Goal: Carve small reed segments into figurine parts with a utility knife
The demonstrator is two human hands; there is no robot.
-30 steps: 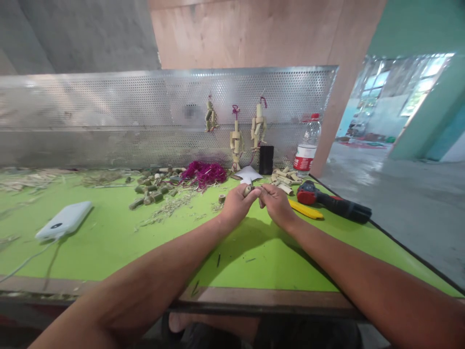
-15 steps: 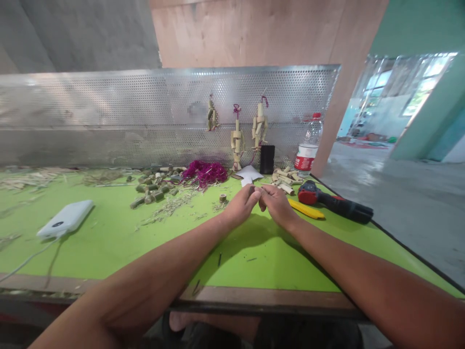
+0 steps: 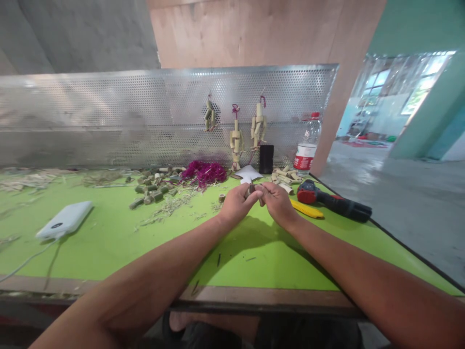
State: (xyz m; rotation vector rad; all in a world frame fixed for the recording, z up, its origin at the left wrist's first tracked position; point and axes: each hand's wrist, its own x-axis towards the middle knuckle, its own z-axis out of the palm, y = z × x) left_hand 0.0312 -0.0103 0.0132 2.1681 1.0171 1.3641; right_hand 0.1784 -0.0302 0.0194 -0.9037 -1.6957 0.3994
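My left hand [image 3: 237, 202] and my right hand [image 3: 278, 203] meet above the green table top [image 3: 145, 247]. The left fingers are closed around a small dark brown piece [image 3: 251, 189], its end showing between thumb and forefinger. My right fingers are pinched together against the left thumb; what they hold is too small to make out. A short ring-like bamboo piece [image 3: 221, 198] stands just left of my left hand. Right of my right hand lies a yellow cutter [image 3: 307, 209].
Jointed bamboo figures [image 3: 236, 138] are at the perforated metal panel [image 3: 156, 106]. Behind my hands are purple string [image 3: 205, 173], bamboo pieces [image 3: 285, 177] and a black phone-like slab [image 3: 266, 159]. A power tool [image 3: 337, 203], bottle [image 3: 305, 145] and white power bank [image 3: 65, 219] flank them.
My left hand has shifted slightly left and turned a little, showing more of the dark piece. My right hand stays nearly in place, still beside it.
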